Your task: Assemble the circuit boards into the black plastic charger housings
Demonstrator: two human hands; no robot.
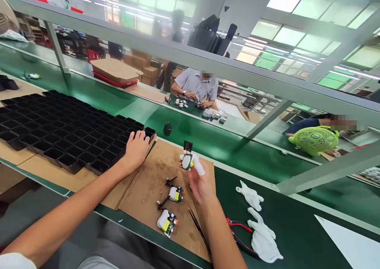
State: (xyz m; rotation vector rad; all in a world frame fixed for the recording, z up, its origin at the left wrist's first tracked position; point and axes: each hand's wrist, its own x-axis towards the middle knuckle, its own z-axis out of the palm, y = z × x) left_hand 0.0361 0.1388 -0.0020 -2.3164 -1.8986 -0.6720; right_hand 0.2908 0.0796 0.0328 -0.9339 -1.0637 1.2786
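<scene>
My left hand [136,150] reaches to the right end of a large block of open black plastic cases [68,128], its fingers curled over a case at the corner. My right hand [202,180], white finger covers on some fingers, grips a small circuit board [187,161] upright above the cardboard. Red wires run from that board to a black piece [188,145] at its top. Two similar boards, an upper circuit board [176,194] and a lower circuit board [168,222], lie on the cardboard sheet [142,190]. Tweezers [197,225] rest beside my right forearm.
Red-handled pliers [240,225] and white gloves [264,235] lie at right. A single black case [167,129] stands on the green conveyor belt [202,142]. Across it, a person [196,85] handles small parts. A green fan [316,138] and slanting metal posts [268,118] are beyond.
</scene>
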